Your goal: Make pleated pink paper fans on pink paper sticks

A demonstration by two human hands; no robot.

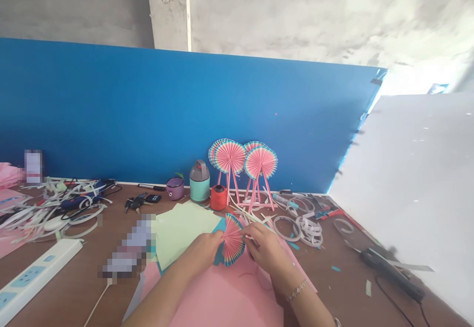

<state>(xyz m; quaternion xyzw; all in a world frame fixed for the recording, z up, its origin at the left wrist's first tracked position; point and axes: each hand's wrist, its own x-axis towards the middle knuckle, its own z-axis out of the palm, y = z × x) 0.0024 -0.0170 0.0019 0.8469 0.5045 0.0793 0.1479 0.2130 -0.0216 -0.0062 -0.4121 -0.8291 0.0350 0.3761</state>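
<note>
i have a pleated pink paper fan [234,245] with a blue-and-cream edge between my two hands, opened to roughly a half-round, above a pink paper sheet [225,297]. my left hand [202,253] pinches the fan at its left side, thumb and fingers [218,240] pressed together on the paper. my right hand [267,245] is at the fan's right side, its fingers curled in at the edge; whether they grip it or only touch it, i cannot tell. a beaded bracelet [296,291] circles my right wrist.

to the left of the fan, pale green paper sheets [181,228] lie on the brown bench [92,260], and farther left are a blurred-out phone [128,250] and a white power strip [40,277]. behind the fan stand a red thread spool [218,198], a turquoise flask [200,187] with a grey lid, and round pleated fans [230,158] on pink stick stands [256,193]. a purple pot [175,189] is behind it to the left, beyond the green sheets. right of the fan are coiled white strips [310,233], then a black-handled tool [392,273] with a cord, well apart from it.
</note>
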